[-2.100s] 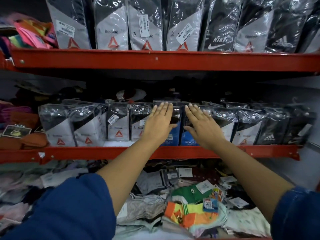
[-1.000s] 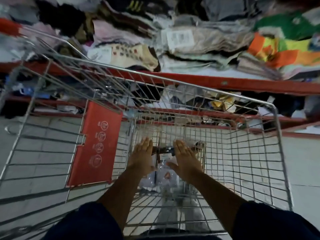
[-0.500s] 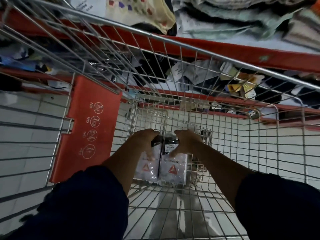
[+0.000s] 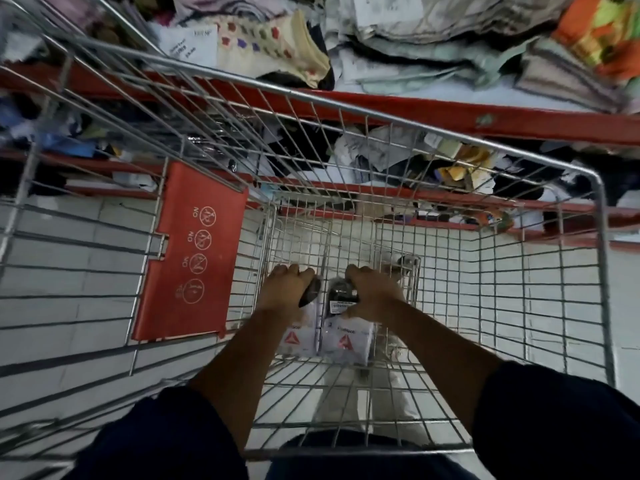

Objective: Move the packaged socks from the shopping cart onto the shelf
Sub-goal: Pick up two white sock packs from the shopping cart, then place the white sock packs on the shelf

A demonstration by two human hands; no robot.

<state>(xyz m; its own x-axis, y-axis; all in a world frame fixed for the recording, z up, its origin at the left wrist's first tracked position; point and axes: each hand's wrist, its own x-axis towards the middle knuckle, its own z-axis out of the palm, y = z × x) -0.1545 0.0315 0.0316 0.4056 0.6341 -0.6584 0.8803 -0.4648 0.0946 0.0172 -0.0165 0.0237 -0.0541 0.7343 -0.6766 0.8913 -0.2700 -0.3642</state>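
Both my arms reach down into the wire shopping cart (image 4: 599,258). My left hand (image 4: 284,289) is closed around the dark top of one sock pack (image 4: 296,337), white with a red triangle logo. Right beside it, my right hand (image 4: 372,292) grips the top of a second sock pack (image 4: 346,341) of the same kind. The two packs hang side by side, touching, just above the cart's wire bottom. The red shelf edge (image 4: 450,112) runs across the top of the view, beyond the cart's far rim.
A red plastic child-seat flap (image 4: 188,258) with warning icons lies on the cart's left side. Loose socks and folded garments (image 4: 415,36) are heaped on the lower shelf. More jumbled items fill the shelf below (image 4: 398,157). White floor tiles show through the wire.
My view dropped from the shelf of sock packs to the cart. Both hands went from flat over the packs to closed on their tops, and the packs have lifted slightly.
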